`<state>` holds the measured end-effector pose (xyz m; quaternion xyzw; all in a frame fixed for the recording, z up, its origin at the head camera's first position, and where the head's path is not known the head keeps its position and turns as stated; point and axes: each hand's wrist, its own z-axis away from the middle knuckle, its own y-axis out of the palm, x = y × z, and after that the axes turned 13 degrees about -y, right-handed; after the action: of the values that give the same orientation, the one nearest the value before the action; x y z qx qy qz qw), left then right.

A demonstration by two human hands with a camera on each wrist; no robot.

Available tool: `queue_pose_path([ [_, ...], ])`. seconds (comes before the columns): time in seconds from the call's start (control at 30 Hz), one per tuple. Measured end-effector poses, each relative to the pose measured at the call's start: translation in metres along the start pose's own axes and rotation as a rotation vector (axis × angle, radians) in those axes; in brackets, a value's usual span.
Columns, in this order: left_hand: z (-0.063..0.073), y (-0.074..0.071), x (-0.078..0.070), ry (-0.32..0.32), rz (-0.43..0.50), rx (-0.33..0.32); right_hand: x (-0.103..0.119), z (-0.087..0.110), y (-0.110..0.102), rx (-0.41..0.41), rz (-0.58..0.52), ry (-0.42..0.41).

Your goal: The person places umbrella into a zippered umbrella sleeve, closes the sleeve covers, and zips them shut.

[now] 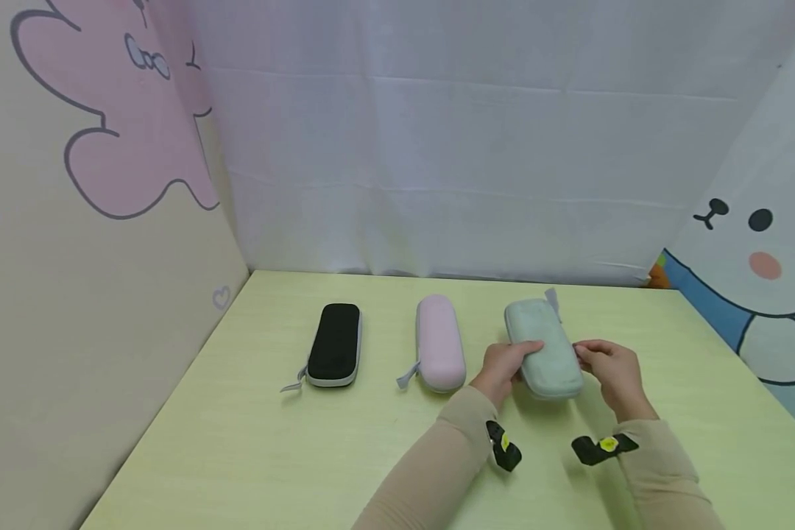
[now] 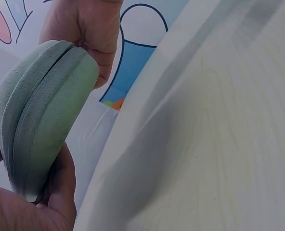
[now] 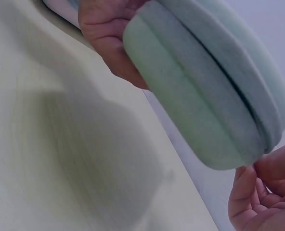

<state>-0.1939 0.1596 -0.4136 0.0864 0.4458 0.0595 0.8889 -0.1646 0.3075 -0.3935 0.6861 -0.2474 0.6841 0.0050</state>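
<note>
A pale green zippered pencil case [image 1: 547, 361] is held tilted above the table, its shadow falling below it. My left hand [image 1: 501, 366] grips its left side, thumb on top and fingers underneath. On the opposite side, my right hand [image 1: 611, 368] pinches the zipper pull between thumb and forefinger; the pull itself is mostly hidden by the fingertips. In the right wrist view, the zipper seam [image 3: 219, 72] runs along the case's side to the right fingertips [image 3: 258, 175]. A grey fabric tab [image 1: 553, 300] sticks out at the far end of the case.
A pink case [image 1: 440, 342] lies left of my left hand, its grey tab toward me. Farther left lies a black case [image 1: 334, 344] with grey edging. All are over a light yellow-green table [image 1: 238, 442], with a white curtain [image 1: 437, 162] behind it.
</note>
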Motion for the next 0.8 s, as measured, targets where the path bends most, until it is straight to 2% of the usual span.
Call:
queue_pose_path([
  [0.2,-0.001,0.000,-0.002,0.011,0.035,-0.018,0.003,0.006,-0.001,0.024,-0.019,0.001],
  [0.43,-0.004,0.000,-0.004,0.015,0.104,0.005,0.003,0.012,-0.004,0.040,-0.009,-0.025],
  [0.8,-0.007,-0.002,-0.007,0.003,0.131,-0.010,-0.001,0.027,-0.012,0.090,-0.042,-0.054],
])
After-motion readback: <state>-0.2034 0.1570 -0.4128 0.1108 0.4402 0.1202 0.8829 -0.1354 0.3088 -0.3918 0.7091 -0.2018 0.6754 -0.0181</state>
